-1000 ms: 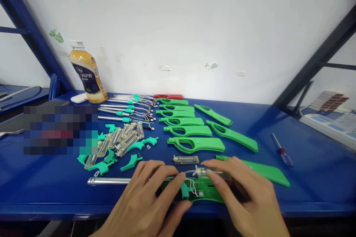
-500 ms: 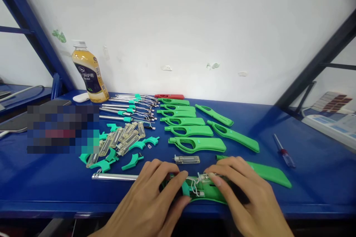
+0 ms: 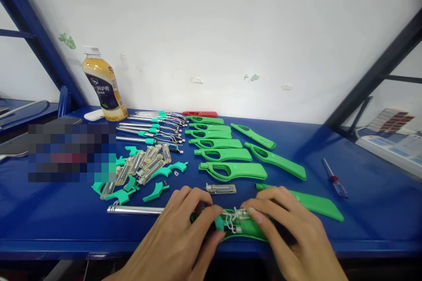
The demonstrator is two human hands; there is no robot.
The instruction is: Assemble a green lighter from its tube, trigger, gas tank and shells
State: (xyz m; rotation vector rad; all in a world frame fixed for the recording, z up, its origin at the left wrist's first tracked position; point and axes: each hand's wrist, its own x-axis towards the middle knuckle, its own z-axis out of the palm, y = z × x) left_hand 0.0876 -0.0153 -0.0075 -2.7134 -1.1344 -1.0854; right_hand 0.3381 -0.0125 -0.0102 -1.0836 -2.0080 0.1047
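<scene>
At the table's front edge, an opened green lighter casing [image 3: 251,231] lies between my hands with its inside facing up. A silver metal tube [image 3: 136,210] sticks out to its left. My left hand [image 3: 180,232] is closed around the casing's front end, fingers by the teal trigger [image 3: 219,223]. White wires [image 3: 228,221] curl in the middle of the casing. My right hand [image 3: 290,224] grips a clear fuel tank [image 3: 243,214] at the casing's upper edge, with thumb and index finger on it. Most of the tank is hidden under those fingers.
Behind my hands lie another clear tank [image 3: 220,189], a green casing half [image 3: 318,205] and rows of green casings [image 3: 244,170]. To the left are piled tanks [image 3: 150,171], teal triggers [image 3: 154,191], tube assemblies [image 3: 138,132] and a bottle [image 3: 104,88]. A screwdriver [image 3: 335,180] lies right.
The view has shifted very slightly. Both hands keep nearly the same hold on the lighter parts, with only small finger movement.
</scene>
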